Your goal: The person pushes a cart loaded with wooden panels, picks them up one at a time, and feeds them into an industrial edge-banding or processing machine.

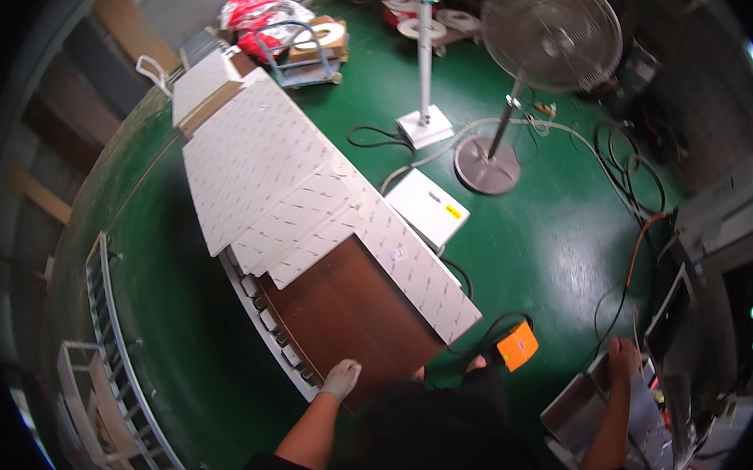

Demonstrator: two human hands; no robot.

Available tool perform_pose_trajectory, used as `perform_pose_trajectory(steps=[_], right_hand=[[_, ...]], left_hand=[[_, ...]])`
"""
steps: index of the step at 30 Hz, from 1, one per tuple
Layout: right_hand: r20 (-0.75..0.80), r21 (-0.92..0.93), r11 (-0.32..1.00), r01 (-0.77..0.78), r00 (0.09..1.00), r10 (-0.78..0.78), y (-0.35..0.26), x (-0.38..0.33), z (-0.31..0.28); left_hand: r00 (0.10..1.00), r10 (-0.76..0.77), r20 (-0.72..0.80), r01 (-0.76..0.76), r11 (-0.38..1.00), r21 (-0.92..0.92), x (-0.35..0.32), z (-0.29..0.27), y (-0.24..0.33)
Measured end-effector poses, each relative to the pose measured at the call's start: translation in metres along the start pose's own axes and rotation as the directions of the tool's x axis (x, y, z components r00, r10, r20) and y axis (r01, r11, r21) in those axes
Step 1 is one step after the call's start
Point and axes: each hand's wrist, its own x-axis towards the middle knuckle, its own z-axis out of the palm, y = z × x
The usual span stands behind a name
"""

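Observation:
My left hand (342,380), in a whitish glove, is at the near left edge of a brown board (356,311). Its fingers are drawn together; whether they grip anything is hidden. White panels (266,160) with rows of small printed marks overlap the board's far part and its right side. The board lies on a roller conveyor (271,325), whose rollers show along its left side. Out to the right, my bare right hand (624,360) is by a metal-topped machine part (585,404); its fingers are too unclear to read.
An orange box (518,346) sits on the green floor by my feet. Beyond the conveyor are a white cabinet (429,208), a white post (425,57) and a pedestal fan (552,35). Cables (625,165) cross the floor. At left stands a metal rail frame (128,366).

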Motion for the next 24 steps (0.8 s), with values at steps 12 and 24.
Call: perform_pose_trajectory(steps=[12, 24], right_hand=[[-0.161, -0.063, 0.997, -0.038, 0.987, 0.027, 0.046, 0.014, 0.054], [0.034, -0.175, 0.979, -0.104, 0.993, 0.112, 0.036, 0.018, 0.090]], left_hand=[[0.836, -0.319, -0.447, 0.200, 0.935, -0.293, 0.067, -0.052, -0.136], [0.734, 0.048, -0.677, 0.061, 0.989, 0.136, 0.275, -0.196, 0.070]])
